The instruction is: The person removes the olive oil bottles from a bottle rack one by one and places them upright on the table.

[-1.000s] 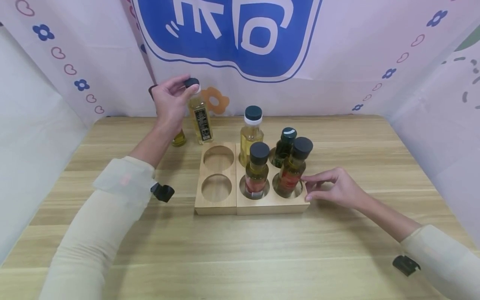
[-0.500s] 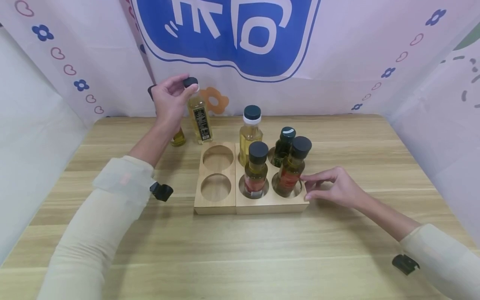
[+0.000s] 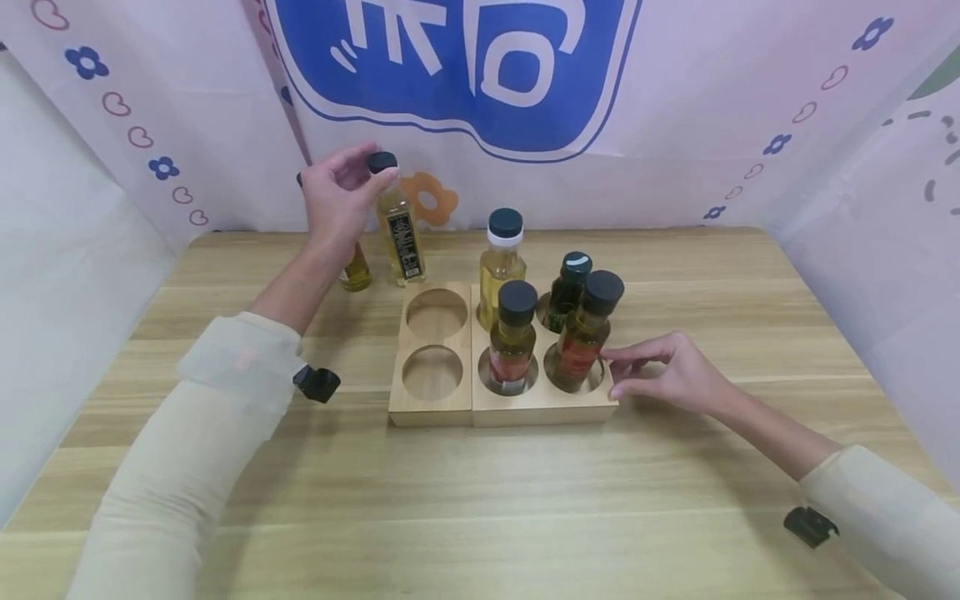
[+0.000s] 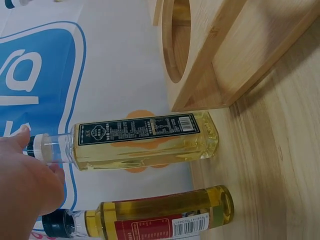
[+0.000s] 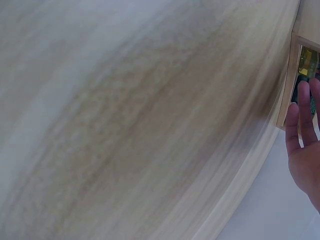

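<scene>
One near-upright bottle (image 3: 401,237), top pinched by your nearer left hand (image 3: 337,204), stands just behind the rack's (image 3: 431,418) left end; your right hand (image 3: 667,375) touches its right, fingers straight.

Six bottles (image 3: 402,242), two wooden racks (image 3: 431,418), two hands (image 3: 335,200), one table (image 3: 480,517)

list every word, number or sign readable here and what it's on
Blue sign: white characters, cut off, unreadable
Black label on the bottle in the left hand: print too small
Red label on the bottle beside it: barcode digits too blurred
Two front rack bottles: labels too small
</scene>
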Demonstrator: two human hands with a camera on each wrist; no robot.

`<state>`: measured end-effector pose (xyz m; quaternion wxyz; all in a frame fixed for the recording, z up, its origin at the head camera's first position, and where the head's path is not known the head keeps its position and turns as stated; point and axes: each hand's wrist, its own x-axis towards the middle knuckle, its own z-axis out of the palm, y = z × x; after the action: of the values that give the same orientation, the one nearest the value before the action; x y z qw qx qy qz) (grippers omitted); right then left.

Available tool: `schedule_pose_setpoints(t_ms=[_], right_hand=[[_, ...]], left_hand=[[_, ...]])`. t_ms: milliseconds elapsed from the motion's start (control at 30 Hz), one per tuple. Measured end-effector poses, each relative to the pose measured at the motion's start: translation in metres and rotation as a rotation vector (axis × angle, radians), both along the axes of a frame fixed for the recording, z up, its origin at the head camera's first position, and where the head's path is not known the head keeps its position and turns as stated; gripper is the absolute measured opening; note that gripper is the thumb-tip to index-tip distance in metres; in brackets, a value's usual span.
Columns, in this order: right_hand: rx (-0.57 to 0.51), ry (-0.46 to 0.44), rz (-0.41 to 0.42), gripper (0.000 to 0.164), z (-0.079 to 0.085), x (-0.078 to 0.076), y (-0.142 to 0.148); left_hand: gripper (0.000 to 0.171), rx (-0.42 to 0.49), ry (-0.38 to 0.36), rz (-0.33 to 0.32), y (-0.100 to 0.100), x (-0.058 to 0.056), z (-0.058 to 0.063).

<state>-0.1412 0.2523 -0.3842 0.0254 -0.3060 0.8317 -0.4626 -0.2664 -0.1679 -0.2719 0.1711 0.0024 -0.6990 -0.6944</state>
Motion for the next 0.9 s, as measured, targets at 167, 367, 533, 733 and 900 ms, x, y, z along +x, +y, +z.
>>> schedule_pose_setpoints(t_ms=[167, 367, 533, 733, 900], right_hand=[[0.006, -0.004, -0.006, 0.044, 0.001, 0.001, -0.001], [0.003, 0.007, 0.001, 0.044, 0.0, 0.0, 0.0], [0.013, 0.007, -0.007, 0.044, -0.001, 0.0, 0.001], [0.011, 0.005, -0.008, 0.044, -0.001, 0.001, 0.0], [-0.004, -0.004, -0.003, 0.043, 0.0, 0.002, -0.001]], left_hand=[[0.049, -0.041, 0.001, 0.012, -0.003, 0.005, 0.005], [0.047, -0.031, 0.05, -0.002, -0.003, 0.012, 0.013], [0.044, -0.078, 0.09, -0.028, 0.001, 0.02, 0.015], [0.043, -0.131, 0.156, -0.062, 0.007, 0.032, 0.016], [0.04, -0.14, 0.191, -0.08, 0.011, 0.041, 0.019]])
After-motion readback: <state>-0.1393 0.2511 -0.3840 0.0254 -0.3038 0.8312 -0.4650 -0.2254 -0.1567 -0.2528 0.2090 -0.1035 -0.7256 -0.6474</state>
